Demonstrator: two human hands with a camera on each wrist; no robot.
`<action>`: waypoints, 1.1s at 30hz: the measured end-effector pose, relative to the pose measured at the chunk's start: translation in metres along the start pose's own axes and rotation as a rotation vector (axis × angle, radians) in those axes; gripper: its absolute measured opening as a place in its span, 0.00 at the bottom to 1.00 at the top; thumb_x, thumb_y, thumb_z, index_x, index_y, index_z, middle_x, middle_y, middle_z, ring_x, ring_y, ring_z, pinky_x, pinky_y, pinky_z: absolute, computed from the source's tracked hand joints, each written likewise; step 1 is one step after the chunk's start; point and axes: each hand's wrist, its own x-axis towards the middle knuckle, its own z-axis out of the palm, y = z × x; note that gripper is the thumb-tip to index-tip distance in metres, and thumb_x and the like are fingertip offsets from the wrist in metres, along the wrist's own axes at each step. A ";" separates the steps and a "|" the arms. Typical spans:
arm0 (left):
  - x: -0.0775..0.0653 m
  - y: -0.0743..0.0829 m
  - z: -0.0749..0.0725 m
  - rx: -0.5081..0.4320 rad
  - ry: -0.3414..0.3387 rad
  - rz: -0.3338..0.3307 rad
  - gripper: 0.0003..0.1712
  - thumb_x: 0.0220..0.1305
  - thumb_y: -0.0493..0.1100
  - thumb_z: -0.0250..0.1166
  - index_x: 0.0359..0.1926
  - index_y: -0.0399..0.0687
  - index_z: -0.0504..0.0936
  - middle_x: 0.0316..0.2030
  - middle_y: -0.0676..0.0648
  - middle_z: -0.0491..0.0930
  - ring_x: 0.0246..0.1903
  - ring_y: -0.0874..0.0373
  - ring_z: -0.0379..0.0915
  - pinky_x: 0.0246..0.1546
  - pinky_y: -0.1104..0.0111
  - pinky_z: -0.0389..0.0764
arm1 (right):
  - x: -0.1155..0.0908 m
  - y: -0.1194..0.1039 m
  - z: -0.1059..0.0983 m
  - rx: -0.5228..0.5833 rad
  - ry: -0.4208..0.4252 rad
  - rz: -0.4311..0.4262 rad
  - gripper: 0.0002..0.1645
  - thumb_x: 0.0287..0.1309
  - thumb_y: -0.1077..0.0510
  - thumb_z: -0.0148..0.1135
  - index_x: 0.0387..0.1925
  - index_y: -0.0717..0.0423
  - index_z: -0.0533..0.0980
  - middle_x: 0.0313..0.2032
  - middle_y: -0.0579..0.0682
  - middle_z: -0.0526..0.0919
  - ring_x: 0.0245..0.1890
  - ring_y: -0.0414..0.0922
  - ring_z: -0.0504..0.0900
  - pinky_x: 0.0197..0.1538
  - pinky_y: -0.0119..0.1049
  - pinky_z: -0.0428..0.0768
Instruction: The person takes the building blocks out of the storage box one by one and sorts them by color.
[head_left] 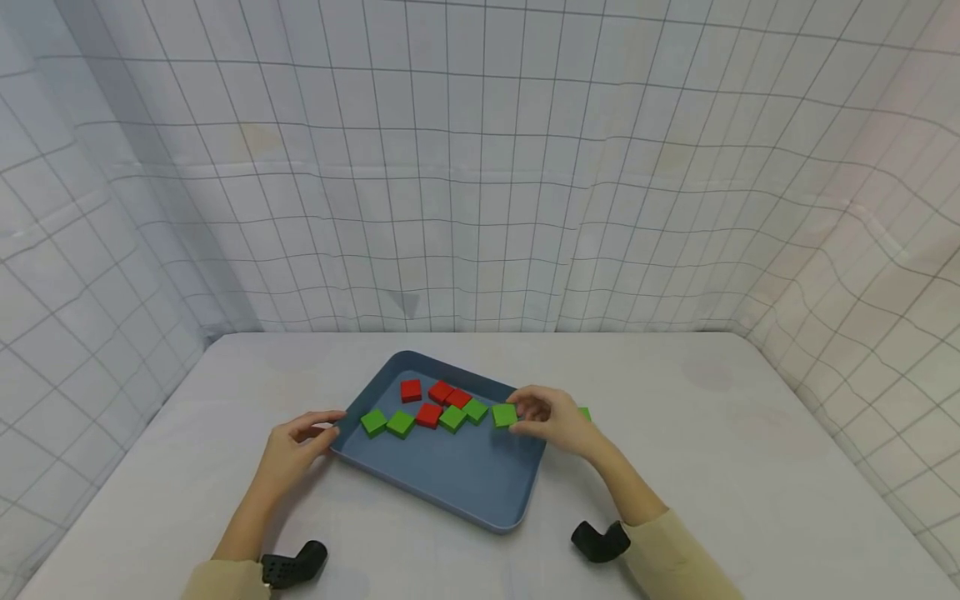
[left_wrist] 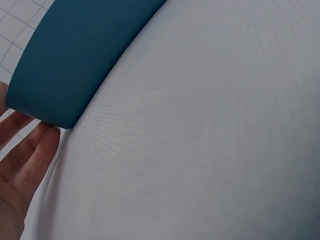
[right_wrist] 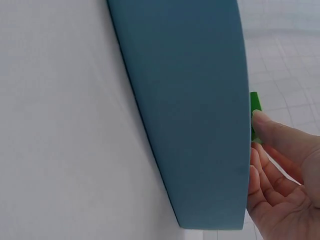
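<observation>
A blue-grey tray stands slanted on the table, with several red and green blocks lying in its far half. My left hand is at the tray's left corner. Its fairly straight fingers touch the outer wall, as the left wrist view also shows. Over the tray's right side, my right hand pinches a green block between thumb and fingers. That green block shows only partly above the rim in the right wrist view. Left of it lie a green block and a red block.
Another green block lies outside the tray, mostly hidden behind the right hand. The white table is bounded by grid-patterned curtains at the back and sides. A black wrist device sits at the left sleeve and another at the right.
</observation>
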 end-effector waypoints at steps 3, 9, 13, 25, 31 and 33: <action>0.000 0.000 0.000 0.001 -0.001 0.002 0.14 0.60 0.34 0.60 0.47 0.33 0.79 0.42 0.62 0.77 0.33 0.72 0.72 0.28 0.73 0.80 | -0.004 0.001 -0.007 -0.011 0.019 0.021 0.21 0.47 0.63 0.68 0.46 0.62 0.75 0.33 0.53 0.77 0.30 0.39 0.75 0.33 0.28 0.77; 0.000 0.002 0.000 -0.005 -0.002 0.004 0.14 0.60 0.34 0.60 0.47 0.33 0.79 0.42 0.61 0.77 0.33 0.72 0.72 0.28 0.73 0.80 | -0.012 0.003 -0.021 -0.049 0.062 0.041 0.21 0.47 0.63 0.68 0.46 0.61 0.76 0.33 0.53 0.77 0.31 0.40 0.75 0.35 0.29 0.77; 0.000 0.002 0.000 -0.006 -0.005 0.000 0.14 0.60 0.34 0.60 0.47 0.33 0.79 0.42 0.60 0.77 0.33 0.72 0.72 0.28 0.73 0.80 | -0.018 0.003 -0.031 -0.061 0.078 0.048 0.21 0.47 0.64 0.68 0.46 0.62 0.76 0.32 0.54 0.77 0.30 0.40 0.75 0.34 0.29 0.77; 0.000 0.003 0.000 0.011 -0.006 -0.005 0.14 0.60 0.34 0.60 0.47 0.34 0.79 0.43 0.52 0.78 0.32 0.71 0.73 0.28 0.73 0.80 | -0.033 0.018 -0.052 -0.097 0.123 0.048 0.22 0.45 0.64 0.69 0.45 0.64 0.76 0.31 0.53 0.77 0.30 0.39 0.76 0.35 0.30 0.78; 0.000 0.002 0.000 0.005 -0.005 -0.001 0.14 0.60 0.34 0.60 0.47 0.34 0.79 0.43 0.53 0.78 0.32 0.71 0.73 0.28 0.72 0.80 | -0.039 0.023 -0.061 -0.102 0.129 0.067 0.22 0.45 0.63 0.69 0.45 0.64 0.76 0.31 0.53 0.77 0.30 0.39 0.76 0.35 0.30 0.78; 0.000 0.001 0.000 -0.007 -0.005 0.004 0.14 0.60 0.33 0.60 0.47 0.33 0.79 0.43 0.54 0.78 0.32 0.70 0.74 0.28 0.72 0.81 | -0.042 0.025 -0.065 -0.106 0.131 0.084 0.21 0.46 0.63 0.69 0.45 0.64 0.76 0.31 0.53 0.77 0.30 0.39 0.76 0.36 0.30 0.78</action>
